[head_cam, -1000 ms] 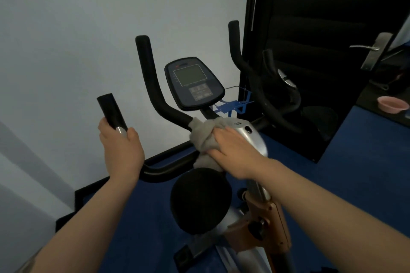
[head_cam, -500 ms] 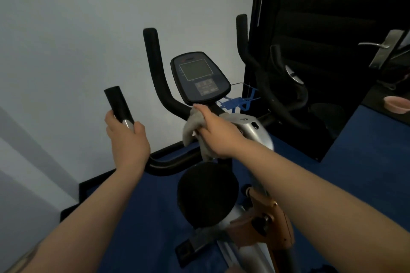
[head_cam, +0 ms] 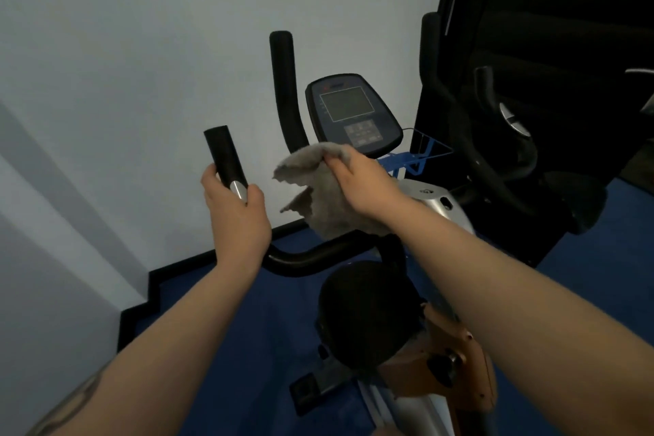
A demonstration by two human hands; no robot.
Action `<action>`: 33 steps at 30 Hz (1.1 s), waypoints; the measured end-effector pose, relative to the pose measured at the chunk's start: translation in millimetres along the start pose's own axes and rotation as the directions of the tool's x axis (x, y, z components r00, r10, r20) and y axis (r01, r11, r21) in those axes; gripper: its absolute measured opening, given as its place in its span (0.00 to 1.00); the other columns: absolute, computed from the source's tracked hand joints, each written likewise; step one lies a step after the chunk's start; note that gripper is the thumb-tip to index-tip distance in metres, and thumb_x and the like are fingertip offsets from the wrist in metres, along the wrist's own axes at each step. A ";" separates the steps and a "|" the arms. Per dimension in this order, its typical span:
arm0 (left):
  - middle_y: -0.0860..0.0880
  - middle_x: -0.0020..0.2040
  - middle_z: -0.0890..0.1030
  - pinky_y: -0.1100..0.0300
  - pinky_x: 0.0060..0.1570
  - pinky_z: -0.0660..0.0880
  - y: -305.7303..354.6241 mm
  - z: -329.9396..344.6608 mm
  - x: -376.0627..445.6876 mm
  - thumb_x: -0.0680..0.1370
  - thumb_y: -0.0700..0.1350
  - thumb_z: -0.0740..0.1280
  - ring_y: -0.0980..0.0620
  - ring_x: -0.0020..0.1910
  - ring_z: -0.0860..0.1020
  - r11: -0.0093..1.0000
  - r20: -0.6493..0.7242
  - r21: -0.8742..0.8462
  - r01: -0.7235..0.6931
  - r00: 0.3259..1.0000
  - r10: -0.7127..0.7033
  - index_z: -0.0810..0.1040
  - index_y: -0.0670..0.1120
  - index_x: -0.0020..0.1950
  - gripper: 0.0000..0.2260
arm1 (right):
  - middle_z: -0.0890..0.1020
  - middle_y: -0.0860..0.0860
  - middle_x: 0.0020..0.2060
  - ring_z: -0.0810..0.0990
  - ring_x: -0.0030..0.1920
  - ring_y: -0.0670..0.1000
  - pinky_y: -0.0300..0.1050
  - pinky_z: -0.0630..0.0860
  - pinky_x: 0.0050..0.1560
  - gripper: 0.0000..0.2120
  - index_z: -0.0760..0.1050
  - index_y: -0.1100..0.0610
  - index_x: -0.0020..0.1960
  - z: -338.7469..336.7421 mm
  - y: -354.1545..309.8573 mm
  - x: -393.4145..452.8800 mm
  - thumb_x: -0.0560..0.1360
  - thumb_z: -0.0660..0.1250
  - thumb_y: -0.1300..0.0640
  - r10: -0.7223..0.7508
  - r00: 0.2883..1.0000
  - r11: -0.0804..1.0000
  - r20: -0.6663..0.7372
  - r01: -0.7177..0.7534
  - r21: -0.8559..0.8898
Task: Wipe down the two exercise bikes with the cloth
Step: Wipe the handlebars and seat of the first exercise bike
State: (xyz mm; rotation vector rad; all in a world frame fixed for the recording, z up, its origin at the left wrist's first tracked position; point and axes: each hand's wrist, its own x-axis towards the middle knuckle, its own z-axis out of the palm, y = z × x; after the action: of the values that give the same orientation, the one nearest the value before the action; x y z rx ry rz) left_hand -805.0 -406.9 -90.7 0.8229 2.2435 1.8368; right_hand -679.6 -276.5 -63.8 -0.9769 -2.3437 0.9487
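An exercise bike stands in front of me with a silver body (head_cam: 433,200), black handlebars (head_cam: 318,255) and a dark console (head_cam: 350,113). My left hand (head_cam: 237,212) grips the near left handlebar grip (head_cam: 224,159). My right hand (head_cam: 357,180) pinches a grey cloth (head_cam: 320,195), lifted just below the console, its free end hanging loose above the handlebar. A black saddle (head_cam: 364,308) sits below my arms. A second bike's black handlebars (head_cam: 495,152) show at the right, in front of a dark panel.
A pale wall (head_cam: 141,46) rises close behind the bike on the left. Blue carpet (head_cam: 247,329) with a black skirting covers the floor. A blue wire holder (head_cam: 417,159) sticks out behind the console. An orange-brown seat post clamp (head_cam: 449,357) is below the saddle.
My right hand has lifted the cloth off the silver body and moved it up and left toward the console; the cloth now hangs open. My left hand stays on the grip.
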 end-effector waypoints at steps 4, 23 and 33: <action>0.42 0.66 0.71 0.41 0.56 0.76 1.3 0.4 -2.2 0.82 0.44 0.59 0.40 0.56 0.76 1.000 0.004 -0.022 -0.001 1.000 0.001 0.55 0.53 0.75 0.24 | 0.76 0.45 0.50 0.77 0.50 0.49 0.44 0.70 0.45 0.24 0.54 0.47 0.75 1.2 21.3 -33.4 0.82 0.55 0.44 -0.069 0.996 0.993 -0.051 0.064 -0.098; 0.43 0.63 0.72 0.43 0.43 0.79 4.7 0.2 -4.0 0.82 0.44 0.58 0.45 0.45 0.78 1.000 -0.019 0.015 0.000 1.000 0.000 0.55 0.57 0.74 0.22 | 0.81 0.53 0.50 0.78 0.46 0.54 0.49 0.71 0.41 0.24 0.66 0.54 0.59 -2.1 9.1 -9.8 0.77 0.56 0.35 -0.084 0.996 0.916 -0.016 0.071 -0.395; 0.43 0.65 0.70 0.41 0.49 0.78 8.3 -1.0 -6.1 0.82 0.43 0.58 0.43 0.49 0.78 1.000 -0.010 0.009 0.014 1.000 -0.014 0.54 0.52 0.76 0.24 | 0.74 0.42 0.64 0.73 0.62 0.39 0.32 0.70 0.59 0.24 0.66 0.44 0.72 -39.3 15.8 -45.0 0.80 0.61 0.62 -0.312 0.931 0.950 0.192 0.305 0.066</action>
State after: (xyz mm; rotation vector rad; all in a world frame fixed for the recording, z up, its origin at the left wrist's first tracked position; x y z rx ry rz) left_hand -797.5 -409.8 -84.2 0.7991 2.2597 1.8295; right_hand -619.1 -284.8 -54.2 -0.4941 -2.5378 0.9932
